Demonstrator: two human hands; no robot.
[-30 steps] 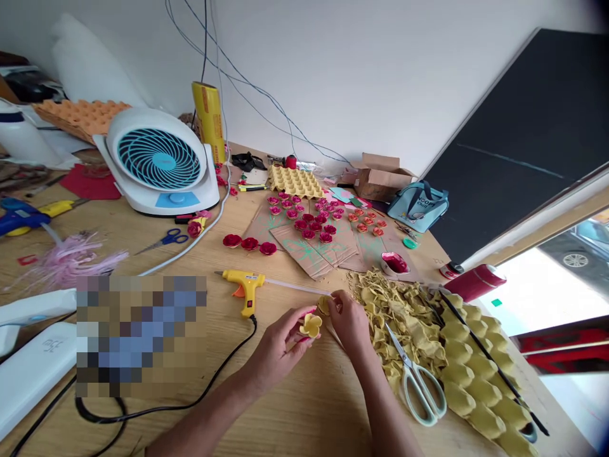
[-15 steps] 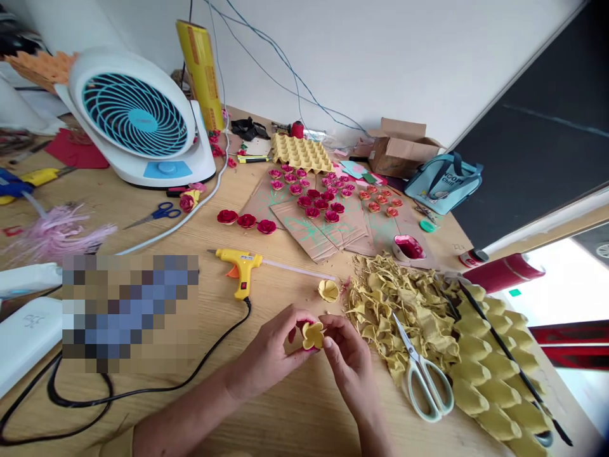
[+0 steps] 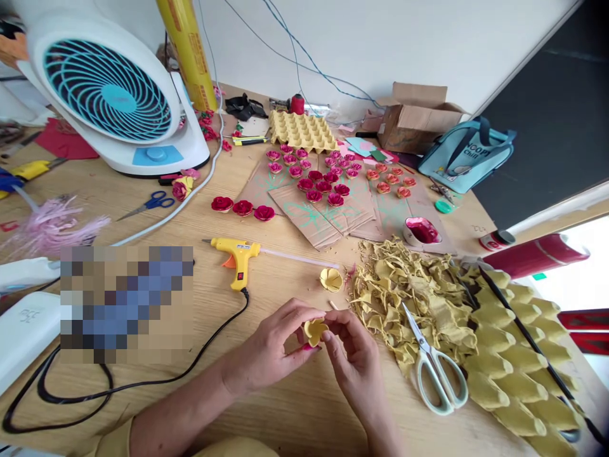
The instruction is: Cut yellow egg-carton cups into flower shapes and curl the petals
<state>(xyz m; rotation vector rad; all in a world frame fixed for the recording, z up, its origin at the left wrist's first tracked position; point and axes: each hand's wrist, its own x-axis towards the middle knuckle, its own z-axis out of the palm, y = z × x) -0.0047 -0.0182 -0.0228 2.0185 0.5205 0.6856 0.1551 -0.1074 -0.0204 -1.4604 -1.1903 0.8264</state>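
Observation:
A small yellow flower cup [image 3: 314,331], apparently cut from egg carton, sits between my two hands above the table. My left hand [image 3: 276,346] grips its left side, thumb below and fingers above; some fingertips are stained dark pink. On the right rim, my right hand [image 3: 354,352] pinches a petal between thumb and fingers. A second yellow flower cup [image 3: 331,279] stands just beyond my hands. A yellow glue gun [image 3: 239,259] lies left of it, a clear glue stick out of its back. White-handled scissors [image 3: 438,374] rest to the right, touching yellow carton scraps [image 3: 404,298].
An egg carton piece [image 3: 514,355] with a long black brush on it occupies the right edge. Painted paper flowers [image 3: 323,186] stand on cardboard behind, near a cup of red paint [image 3: 422,232]. A fan [image 3: 118,101] stands back left. The black cord [image 3: 214,348] loops across the left.
The camera view has shifted slightly, so the right-hand things appear farther right. Both hands still hold the flower cup, which has turned a little between the fingers.

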